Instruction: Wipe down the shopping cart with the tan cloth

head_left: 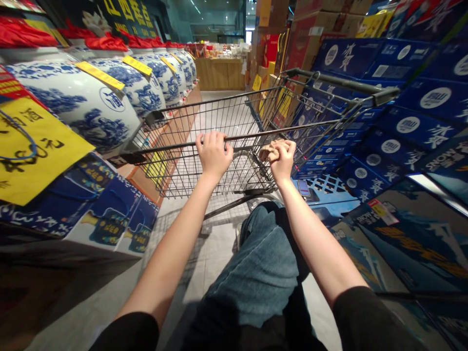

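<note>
A dark wire shopping cart (241, 117) stands sideways in front of me, its handle (343, 84) at the upper right. My left hand (214, 153) has its fingers curled over the near top rail of the basket. To the right, my right hand (282, 160) is closed on a crumpled tan cloth (270, 151), beside the same rail. The part of the cloth inside my fingers is hidden. Through the wire mesh the pale floor shows.
Blue-and-white jars (106, 100) with red cloth tops line the left, above boxed goods (120, 214). Stacked blue boxes (405, 124) rise on the right, by a blue pallet (329, 187) with a phone (303, 188) on it. A wooden counter (219, 73) stands at the back.
</note>
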The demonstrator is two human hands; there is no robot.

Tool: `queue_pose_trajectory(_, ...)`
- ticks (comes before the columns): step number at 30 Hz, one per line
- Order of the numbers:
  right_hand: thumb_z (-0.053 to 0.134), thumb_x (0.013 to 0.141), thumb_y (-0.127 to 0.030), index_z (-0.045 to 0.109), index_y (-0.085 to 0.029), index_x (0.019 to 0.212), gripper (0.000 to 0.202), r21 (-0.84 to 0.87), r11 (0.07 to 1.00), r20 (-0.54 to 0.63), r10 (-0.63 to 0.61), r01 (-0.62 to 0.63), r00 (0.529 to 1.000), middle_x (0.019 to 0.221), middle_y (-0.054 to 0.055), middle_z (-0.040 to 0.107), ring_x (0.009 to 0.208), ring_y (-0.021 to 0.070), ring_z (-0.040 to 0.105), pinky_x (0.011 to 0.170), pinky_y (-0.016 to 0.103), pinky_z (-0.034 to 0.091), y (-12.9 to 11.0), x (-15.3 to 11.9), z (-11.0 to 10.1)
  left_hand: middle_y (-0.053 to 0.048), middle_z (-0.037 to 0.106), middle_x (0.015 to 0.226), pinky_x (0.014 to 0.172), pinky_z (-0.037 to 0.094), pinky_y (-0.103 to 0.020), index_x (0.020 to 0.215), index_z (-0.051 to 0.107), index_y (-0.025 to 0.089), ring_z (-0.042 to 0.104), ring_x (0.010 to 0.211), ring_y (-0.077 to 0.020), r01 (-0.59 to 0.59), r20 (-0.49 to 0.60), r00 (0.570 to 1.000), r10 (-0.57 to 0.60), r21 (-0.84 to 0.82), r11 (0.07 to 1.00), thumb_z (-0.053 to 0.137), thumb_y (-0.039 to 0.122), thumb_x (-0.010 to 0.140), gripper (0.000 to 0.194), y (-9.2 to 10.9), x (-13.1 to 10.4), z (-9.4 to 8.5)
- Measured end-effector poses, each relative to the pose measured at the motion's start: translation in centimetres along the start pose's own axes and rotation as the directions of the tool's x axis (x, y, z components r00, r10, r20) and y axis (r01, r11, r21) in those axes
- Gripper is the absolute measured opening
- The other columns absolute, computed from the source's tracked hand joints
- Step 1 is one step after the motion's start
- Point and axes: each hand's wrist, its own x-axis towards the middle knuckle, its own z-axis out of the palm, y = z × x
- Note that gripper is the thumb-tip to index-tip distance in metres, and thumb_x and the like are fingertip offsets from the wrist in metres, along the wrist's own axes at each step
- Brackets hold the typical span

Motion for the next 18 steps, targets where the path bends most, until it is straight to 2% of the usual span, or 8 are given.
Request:
queue_pose_trajectory(4, 0.06, 0.078, -0.016, 0.068, -0.021, 0.086, 0.012, -0.027, 1.0, 0.187, 0.01, -0.005, 0.982, 0.113, 0.008, 0.053, 0.096, 0.018, 0.06, 0.086, 0.032, 0.055, 0.1, -2.3, 1.2, -0.009, 0.067, 0.134, 0.128, 0.023, -0.057, 0.132, 0.062, 0.025, 0.056, 0.131, -0.0302, -0.148, 0.056, 0.987, 0.149, -0.017, 0.989, 0.05, 0.024, 0.093, 0.041, 2.5, 0.6, 0.9)
queue_pose_trajectory(6, 0.06, 0.076, -0.014, 0.068, -0.022, 0.088, 0.016, -0.044, 0.999, 0.244, -0.01, 0.021, 0.97, 0.111, 0.007, 0.054, 0.095, 0.0176, 0.06, 0.085, 0.031, 0.055, 0.2, -3.1, 1.3, -0.009, 0.065, 0.139, 0.127, 0.027, -0.053, 0.14, 0.058, 0.024, 0.054, 0.133, -0.0287, -0.239, 0.131, 0.96, 0.246, -0.065, 0.969, 0.048, 0.025, 0.095, 0.046, 4.3, 1.3, 1.9)
queue_pose_trajectory(8, 0.059, 0.076, -0.013, 0.068, -0.022, 0.09, 0.02, -0.042, 0.999, 0.226, -0.023, 0.033, 0.974, 0.114, 0.008, 0.054, 0.1, 0.0188, 0.059, 0.089, 0.033, 0.055, 0.2, -3.0, 1.1, -0.012, 0.065, 0.138, 0.121, 0.034, -0.052, 0.143, 0.056, 0.018, 0.055, 0.131, -0.0301, -0.272, 0.201, 0.937, 0.285, -0.092, 0.958, 0.044, 0.028, 0.098, 0.047, 6.0, 2.0, 2.9)
queue_pose_trajectory(12, 0.055, 0.08, -0.014, 0.067, -0.023, 0.099, 0.024, -0.012, 0.999, -0.039, -0.053, 0.052, 0.998, 0.121, 0.009, 0.05, 0.116, 0.0217, 0.056, 0.101, 0.039, 0.053, 0.8, -1.0, 0.6, -0.016, 0.066, 0.131, 0.109, 0.04, -0.052, 0.139, 0.059, 0.015, 0.057, 0.125, -0.0335, -0.188, 0.25, 0.948, 0.196, -0.056, 0.981, 0.035, 0.032, 0.103, 0.046, 8.1, 2.6, 3.8)
queue_pose_trajectory(14, 0.055, 0.078, -0.014, 0.066, -0.023, 0.1, 0.026, -0.015, 0.998, -0.104, -0.07, 0.069, 0.992, 0.122, 0.01, 0.05, 0.118, 0.023, 0.055, 0.104, 0.042, 0.052, 1.3, -0.6, 0.5, -0.014, 0.067, 0.129, 0.11, 0.037, -0.051, 0.134, 0.061, 0.018, 0.057, 0.124, -0.0323, -0.159, 0.248, 0.954, 0.168, -0.055, 0.986, 0.032, 0.031, 0.105, 0.044, 8.3, 2.5, 4.0)
queue_pose_trajectory(16, 0.057, 0.075, -0.014, 0.066, -0.022, 0.098, 0.026, -0.049, 0.996, -0.045, -0.076, 0.074, 0.996, 0.123, 0.011, 0.05, 0.119, 0.0247, 0.055, 0.104, 0.044, 0.052, 1.8, -1.1, 0.6, -0.013, 0.068, 0.128, 0.112, 0.034, -0.05, 0.13, 0.062, 0.02, 0.057, 0.124, -0.0312, -0.136, 0.229, 0.962, 0.15, -0.077, 0.988, 0.031, 0.03, 0.105, 0.041, 8.3, 2.5, 4.3)
queue_pose_trajectory(18, 0.059, 0.074, -0.014, 0.067, -0.022, 0.095, 0.024, -0.119, 0.99, 0.116, -0.064, 0.077, 0.991, 0.121, 0.011, 0.052, 0.115, 0.0251, 0.055, 0.1, 0.043, 0.054, 2.0, -2.4, 0.7, -0.012, 0.069, 0.124, 0.113, 0.032, -0.05, 0.123, 0.063, 0.021, 0.058, 0.123, -0.0305, -0.109, 0.192, 0.972, 0.132, -0.127, 0.986, 0.032, 0.029, 0.105, 0.038, 8.2, 2.5, 4.6)
